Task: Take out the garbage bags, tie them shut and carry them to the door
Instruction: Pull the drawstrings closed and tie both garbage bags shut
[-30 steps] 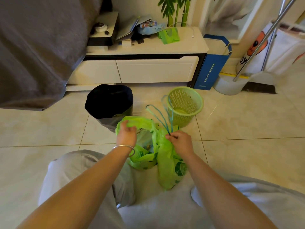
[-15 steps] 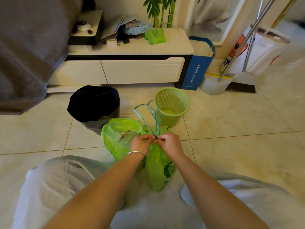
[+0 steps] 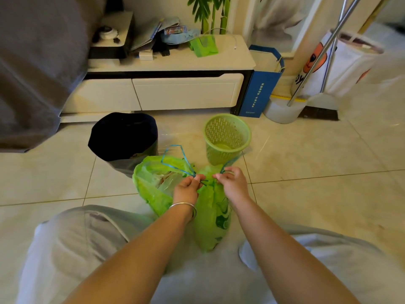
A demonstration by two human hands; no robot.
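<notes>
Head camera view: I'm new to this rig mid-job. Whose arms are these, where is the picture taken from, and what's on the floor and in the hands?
There is no machine: a person wears one wide-angle camera on the head, looking forward and down at two bare arms. The left hand and right hand each pinch part of the blue drawstring of a green garbage bag, which stands on the tiled floor, its mouth partly open. Beyond it stand a bin lined with a black bag and an empty-looking green mesh basket. Further back are a low white cabinet and a blue paper bag.
</notes>
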